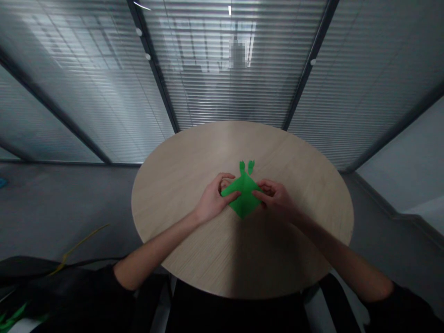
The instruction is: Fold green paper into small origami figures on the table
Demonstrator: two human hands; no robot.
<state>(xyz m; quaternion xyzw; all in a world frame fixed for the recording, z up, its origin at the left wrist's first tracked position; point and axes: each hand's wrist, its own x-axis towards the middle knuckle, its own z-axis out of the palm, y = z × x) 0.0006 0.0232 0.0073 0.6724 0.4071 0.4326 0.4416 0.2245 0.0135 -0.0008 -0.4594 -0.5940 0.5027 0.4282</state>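
Our left hand [213, 200] curls inward, its fingertips closing on the left corner of the green origami figure [245, 200], while our right hand [275, 196] holds the right flank between bent fingers. The paper looks light, thin and easily creased, so we judge the broad folded flanks the safest hold, sparing the two small pointed tips [246, 166]. The figure lies near the middle of the round wood-veneer table [187, 171].

Left hand [213, 200] and right hand [274, 196] pinching green origami paper [245, 196], round wooden table [194, 185], slatted glass wall behind [229, 78]
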